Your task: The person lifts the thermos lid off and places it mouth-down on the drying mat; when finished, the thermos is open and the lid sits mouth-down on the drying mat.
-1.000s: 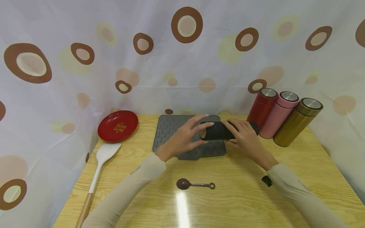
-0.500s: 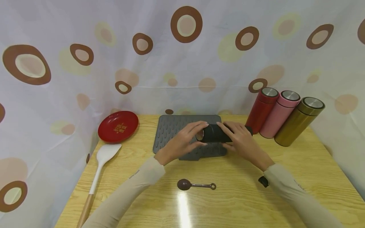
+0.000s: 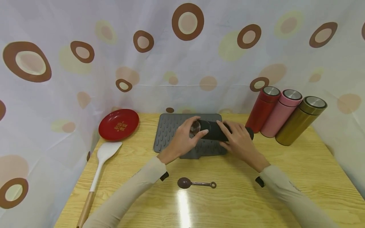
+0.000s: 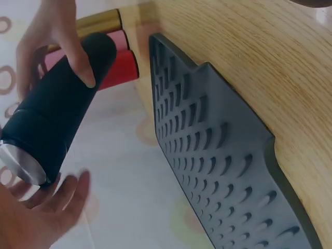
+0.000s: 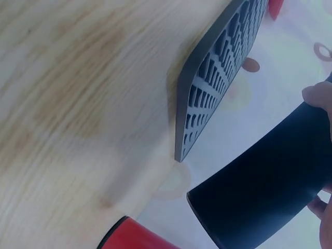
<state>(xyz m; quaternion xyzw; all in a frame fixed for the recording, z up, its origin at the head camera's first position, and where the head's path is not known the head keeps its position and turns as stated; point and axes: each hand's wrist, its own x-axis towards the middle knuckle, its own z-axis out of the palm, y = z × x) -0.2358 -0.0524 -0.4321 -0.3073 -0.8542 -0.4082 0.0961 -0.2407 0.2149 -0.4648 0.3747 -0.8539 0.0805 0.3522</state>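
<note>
Centre of the head view, black flask (image 3: 213,130): one, near level, raised above the grey mat, silver end (image 3: 195,127) to the left, dark end to the right.
Right hand (image 3: 240,136): fingers bent over the flask's body, thumb at the near side; a grip on the black flask.
Left hand (image 3: 182,139): fingers parted and curved about the silver end; whether they press on it, cannot tell.
Risk, slip: the right hand seems the surer support; should it loosen, or the silver end be twisted hard, the smooth body could turn in the fingers or drop.
Risk, knock: dark end directed towards the red flask (image 3: 260,112), apart from it in the right wrist view; a swing rightward could topple that flask against its neighbours.
Risk, roll: grey mat (image 3: 168,129) is ridged; a flask laid on its side there might rock or roll off the edge.
Right of frame: pink flask (image 3: 278,117) and gold flask (image 3: 299,122), standing in a row with the red; the chief obstruction on that side.
Left of frame: red plate (image 3: 105,128); below it, white spatula (image 3: 105,152) with wooden handle, both clear of the hands' work.
Lower centre: brown spoon (image 3: 184,182), flat on the table (image 3: 233,205), between the forearms; a lowered sleeve could brush it.
Rear: spotted cloth (image 3: 111,12), hanging close behind the mat, limiting reach away from the person.
</note>
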